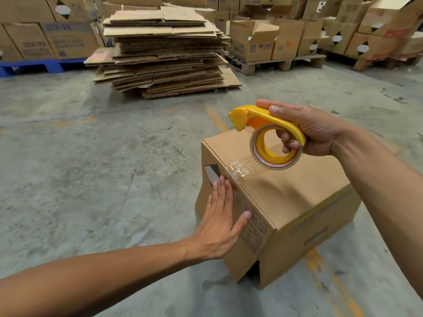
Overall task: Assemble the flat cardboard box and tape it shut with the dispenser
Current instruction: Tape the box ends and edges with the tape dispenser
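An assembled brown cardboard box (290, 197) stands on the concrete floor at the lower right, its top flaps folded down. My right hand (306, 129) grips a yellow tape dispenser (265, 136) holding a roll of clear tape, lifted just above the box top. A strip of clear tape (242, 168) runs from the roll to the box's left top edge, where it is crumpled. My left hand (219, 225) lies flat with fingers spread against the box's left side, fingertips just below the tape end.
A tall stack of flattened cardboard sheets (164, 53) sits on the floor ahead. Pallets with printed cartons line the back: a blue pallet (34, 66) at left, wooden pallets (274, 62) at right. Orange floor marking (217, 120) runs past the box.
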The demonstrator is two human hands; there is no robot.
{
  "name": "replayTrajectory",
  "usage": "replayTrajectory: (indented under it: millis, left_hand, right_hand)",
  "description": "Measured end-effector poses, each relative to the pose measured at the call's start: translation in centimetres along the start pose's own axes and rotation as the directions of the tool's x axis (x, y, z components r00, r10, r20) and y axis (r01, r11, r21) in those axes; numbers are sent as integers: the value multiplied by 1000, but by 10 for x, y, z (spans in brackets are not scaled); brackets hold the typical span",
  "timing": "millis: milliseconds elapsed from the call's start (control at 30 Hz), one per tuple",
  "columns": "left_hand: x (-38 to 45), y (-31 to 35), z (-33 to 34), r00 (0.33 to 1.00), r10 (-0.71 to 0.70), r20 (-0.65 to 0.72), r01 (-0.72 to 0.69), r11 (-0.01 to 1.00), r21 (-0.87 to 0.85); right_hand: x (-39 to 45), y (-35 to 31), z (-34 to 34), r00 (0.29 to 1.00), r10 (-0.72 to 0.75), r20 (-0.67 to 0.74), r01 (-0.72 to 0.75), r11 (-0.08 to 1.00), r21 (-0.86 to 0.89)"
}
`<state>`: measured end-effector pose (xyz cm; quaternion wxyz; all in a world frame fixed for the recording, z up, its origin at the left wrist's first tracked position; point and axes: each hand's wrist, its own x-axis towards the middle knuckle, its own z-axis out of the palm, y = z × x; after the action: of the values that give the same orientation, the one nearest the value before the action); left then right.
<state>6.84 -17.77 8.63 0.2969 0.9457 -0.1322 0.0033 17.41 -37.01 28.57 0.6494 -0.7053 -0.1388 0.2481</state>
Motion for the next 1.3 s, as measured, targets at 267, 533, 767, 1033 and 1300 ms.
replayTrajectory:
  millis: [267, 533, 767, 1033, 1300]
  left_hand:
    - [18, -15, -39, 917, -55, -396, -24, 981, -193]
    - [63, 33, -131, 866, -286, 409, 476, 228, -849]
    - [70, 41, -143, 815, -271, 512, 524, -31, -851]
    - [103, 32, -170, 902, -283, 327, 431, 535, -726]
    - [168, 4, -195, 887, -307, 346, 439, 793, -423]
  right_hand:
    - [-4, 2, -5, 990, 73, 117, -73, 997, -5]
    - [-5, 5, -8, 976, 126, 180, -129, 992, 0]
    - [-6, 2, -5, 975, 122, 184, -120, 993, -21]
    - [-17, -10, 11, 985, 132, 114, -120, 987, -107]
    - [-29, -1, 28, 990, 124, -62, -125, 992, -26]
